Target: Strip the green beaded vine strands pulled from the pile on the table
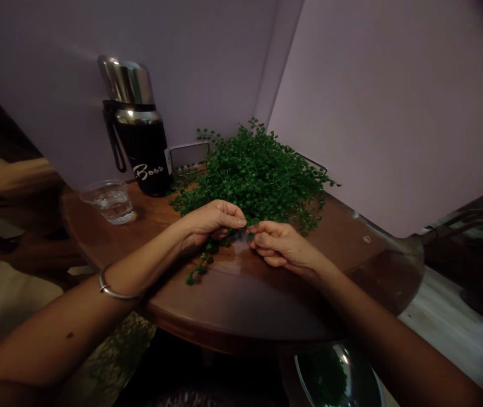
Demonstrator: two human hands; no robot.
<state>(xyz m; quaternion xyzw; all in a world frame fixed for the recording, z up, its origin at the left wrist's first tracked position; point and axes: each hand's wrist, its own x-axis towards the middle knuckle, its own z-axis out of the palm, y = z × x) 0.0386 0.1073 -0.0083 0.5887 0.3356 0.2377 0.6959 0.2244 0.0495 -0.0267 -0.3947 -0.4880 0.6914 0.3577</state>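
A heap of small-leaved green sprigs point(258, 172) lies at the back of a round wooden table point(241, 305). My left hand point(211, 221) is closed in a pinch on a green sprig point(201, 263) that trails down toward me under the palm. My right hand point(281, 246) is closed too, its fingertips meeting the left hand's on the same sprig at the heap's near edge. A metal bangle point(112, 289) sits on my left wrist.
A black and steel flask point(137, 127) stands at the back left by the wall, with a clear glass of water point(110, 200) beside it. A small silver box point(188, 157) rests behind the greens. A steel bowl point(337, 376) holding greens sits below the table's near edge.
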